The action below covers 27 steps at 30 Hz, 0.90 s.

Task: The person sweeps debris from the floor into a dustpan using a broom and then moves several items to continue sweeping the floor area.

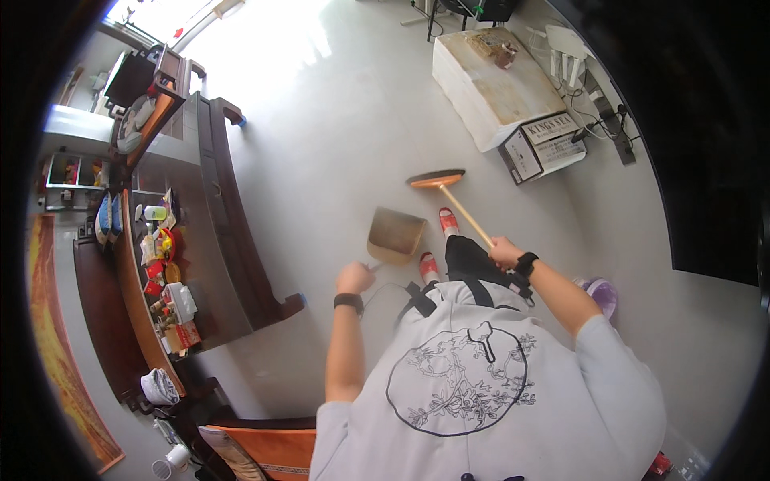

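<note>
My left hand [355, 279] is closed around the handle of a dustpan [395, 234], whose yellowish-brown pan is at floor level with its mouth facing away from me. My right hand [506, 252] grips the light wooden handle of a broom [466, 213]. The broom's orange head [436, 179] with dark bristles rests on the grey floor, ahead and to the right of the dustpan. A gap of bare floor separates the bristles from the pan. My feet in red slippers [448, 221] stand just behind the two tools.
To the left is a dark wooden coffee table [222, 240] crowded with tissues, boxes and snacks. A large white foam box [487, 84] and a printed carton [541, 150] stand at front right, near cables and a power strip [613, 123]. Purple slippers [601, 296] lie at right.
</note>
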Tool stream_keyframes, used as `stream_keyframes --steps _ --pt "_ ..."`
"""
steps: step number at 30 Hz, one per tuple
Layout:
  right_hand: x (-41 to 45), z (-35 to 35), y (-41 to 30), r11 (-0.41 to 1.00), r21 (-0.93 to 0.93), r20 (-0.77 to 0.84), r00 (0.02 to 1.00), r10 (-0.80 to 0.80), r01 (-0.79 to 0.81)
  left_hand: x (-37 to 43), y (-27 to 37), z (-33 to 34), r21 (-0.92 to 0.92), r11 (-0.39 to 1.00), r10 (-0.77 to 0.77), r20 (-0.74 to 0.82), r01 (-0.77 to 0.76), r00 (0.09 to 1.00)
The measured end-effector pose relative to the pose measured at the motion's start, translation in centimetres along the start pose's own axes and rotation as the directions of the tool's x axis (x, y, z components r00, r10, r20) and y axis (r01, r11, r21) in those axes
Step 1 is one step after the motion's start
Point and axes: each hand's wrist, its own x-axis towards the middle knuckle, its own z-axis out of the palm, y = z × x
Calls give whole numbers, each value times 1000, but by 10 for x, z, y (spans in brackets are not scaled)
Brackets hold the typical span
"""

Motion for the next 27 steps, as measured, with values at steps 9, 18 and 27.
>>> stream_keyframes --steps 9,18,27 --pt "-92 -18 24 748 631 328 944 -17 -206 -18 7 -15 -69 997 -33 7 34 999" --pt "-35 -26 -8 851 465 -72 968 -239 245 -30 -15 -2 -19 999 -35 43 36 998" --pt "58 3 -21 985 -160 -263 958 -112 71 -25 5 -7 -100 994 -48 47 52 998"
